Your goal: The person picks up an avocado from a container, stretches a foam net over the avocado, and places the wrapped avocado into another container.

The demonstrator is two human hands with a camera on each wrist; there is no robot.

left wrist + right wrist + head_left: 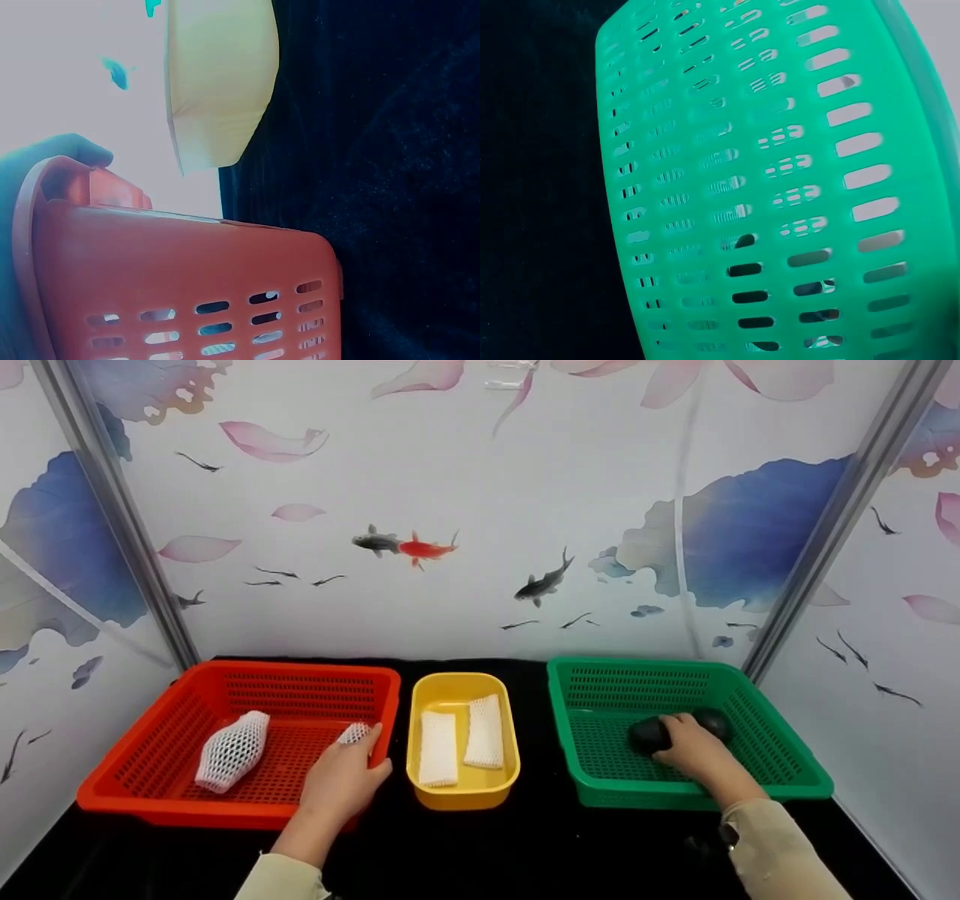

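My left hand (pixel 341 780) reaches into the right end of a red basket (pixel 300 671), its thumb over the side rim. Just past its fingers shows part of a white foam net (pixel 354 733); the hand covers the rest, and I cannot tell whether it grips it. A second white foam net (pixel 234 751), bulging in the middle, lies further left in that basket. Inside the green basket (pixel 637 666), my right hand (pixel 694 746) grips a dark, rounded object (pixel 645 735). Another dark, rounded object (pixel 714 724) lies right beside that hand.
Between the baskets stands a yellow tub (pixel 463 799) with two flat white foam nets (pixel 438 748) in it. All three containers sit on a black cloth (pixel 525 847). White printed panels (pixel 480 495) rise behind and at both sides. Slotted basket walls fill much of both wrist views.
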